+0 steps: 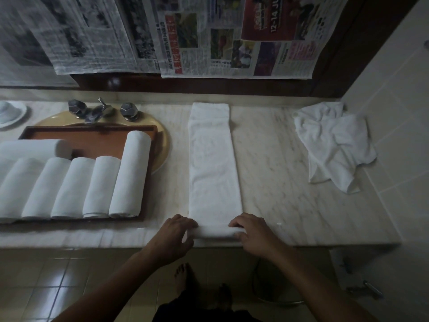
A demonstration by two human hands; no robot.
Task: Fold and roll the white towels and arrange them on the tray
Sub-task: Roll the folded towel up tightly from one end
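Cloth under your grip is one white towel [213,163], folded to a long narrow strip that runs straight away from your hands across the counter [274,159]. Its near end is turned into a short roll [216,232] at the counter's front edge. Your left hand [173,238] and right hand [253,235] each curl their fingers over one end of that roll and hold it between them. Judged by its look, the fabric is soft, light and limp, not slippery, and it will likely skew or slacken if one side leads. Keep hold at both ends of the roll with even pressure. To the left of your grip the tray [92,135] carries the rolled towels [130,175], side by side, with one more lying crosswise beyond them. Beyond and to the right, well apart, a crumpled towel [334,145] waits unfolded. The counter is pale veined marble, smooth. A yellow basin [160,145] with taps [102,110] lies partly under the tray, newspaper sheets [185,36] hang on the wall ahead, and tiled floor [58,275] shows below. Lighting is dim.
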